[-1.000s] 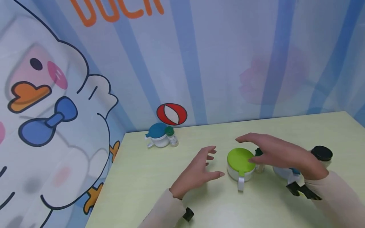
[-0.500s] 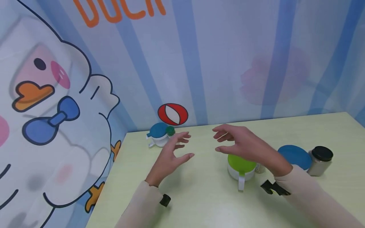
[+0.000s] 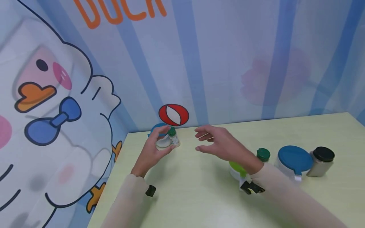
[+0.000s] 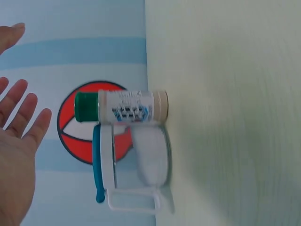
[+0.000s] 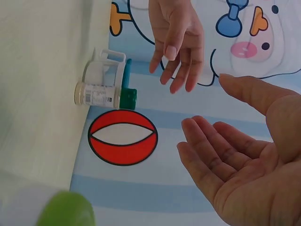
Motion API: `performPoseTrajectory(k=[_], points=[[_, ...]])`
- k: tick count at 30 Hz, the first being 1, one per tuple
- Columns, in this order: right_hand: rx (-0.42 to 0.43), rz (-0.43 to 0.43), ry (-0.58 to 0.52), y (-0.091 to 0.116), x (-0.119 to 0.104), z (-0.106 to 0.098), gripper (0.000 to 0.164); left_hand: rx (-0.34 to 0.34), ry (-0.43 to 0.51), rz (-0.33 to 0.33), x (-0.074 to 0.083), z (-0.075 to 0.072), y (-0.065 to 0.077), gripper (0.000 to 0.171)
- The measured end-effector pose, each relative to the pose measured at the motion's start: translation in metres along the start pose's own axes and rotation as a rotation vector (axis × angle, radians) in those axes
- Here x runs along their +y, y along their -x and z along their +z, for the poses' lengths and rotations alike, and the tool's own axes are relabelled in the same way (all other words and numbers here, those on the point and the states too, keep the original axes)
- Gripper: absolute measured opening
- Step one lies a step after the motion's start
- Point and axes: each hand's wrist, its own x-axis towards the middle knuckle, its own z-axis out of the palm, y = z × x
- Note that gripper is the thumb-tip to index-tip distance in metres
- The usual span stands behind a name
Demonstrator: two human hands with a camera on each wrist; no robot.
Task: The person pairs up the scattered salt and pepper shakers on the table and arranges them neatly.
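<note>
My left hand hovers over the table, fingers relaxed and spread from the thumb, holding nothing. In the head view it overlaps a clear-and-white container with a blue lid and handle at the back left. Right beside that container stands a small spice bottle with a green cap and printed label. My right hand is in the air to the right of the bottle, thumb apart from the loosely bent fingers, with nothing in it. Its wrist partly hides a white container with a lime-green lid.
Right of the lime-lidded container are another green-capped bottle, a larger blue-lidded container and a black-lidded jar. A printed duck backdrop rises behind the pale table, meeting its back edge.
Both hands have moved left, from around the lime-lidded container toward the blue-lidded container and bottle at the back left. The objects on the right have come into fuller view.
</note>
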Motion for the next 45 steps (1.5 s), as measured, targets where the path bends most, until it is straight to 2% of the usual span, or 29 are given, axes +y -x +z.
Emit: performPoseTrajectory(k=[3, 8, 15, 23, 34, 45], points=[[0.007, 0.003, -0.014, -0.007, -0.001, 0.009, 0.061, 0.009, -0.035, -0.004, -0.009, -0.007, -0.004, 0.071], [0.032, 0.01, -0.047, -0.018, -0.001, 0.023, 0.06, 0.024, -0.085, -0.049, -0.022, -0.015, -0.01, 0.072], [0.09, 0.032, -0.063, -0.033, 0.001, 0.039, 0.06, 0.021, -0.086, -0.098, -0.041, -0.024, -0.017, 0.074], [0.133, 0.066, -0.108, -0.047, 0.006, 0.054, 0.059, 0.014, -0.1, -0.183, -0.053, -0.024, -0.026, 0.075], [0.216, 0.133, -0.225, -0.073, 0.011, 0.073, 0.06, -0.002, -0.145, -0.263, -0.074, -0.021, -0.034, 0.081], [0.216, 0.172, -0.24, -0.092, 0.021, 0.084, 0.062, -0.009, -0.19, -0.316, -0.079, -0.017, -0.038, 0.087]])
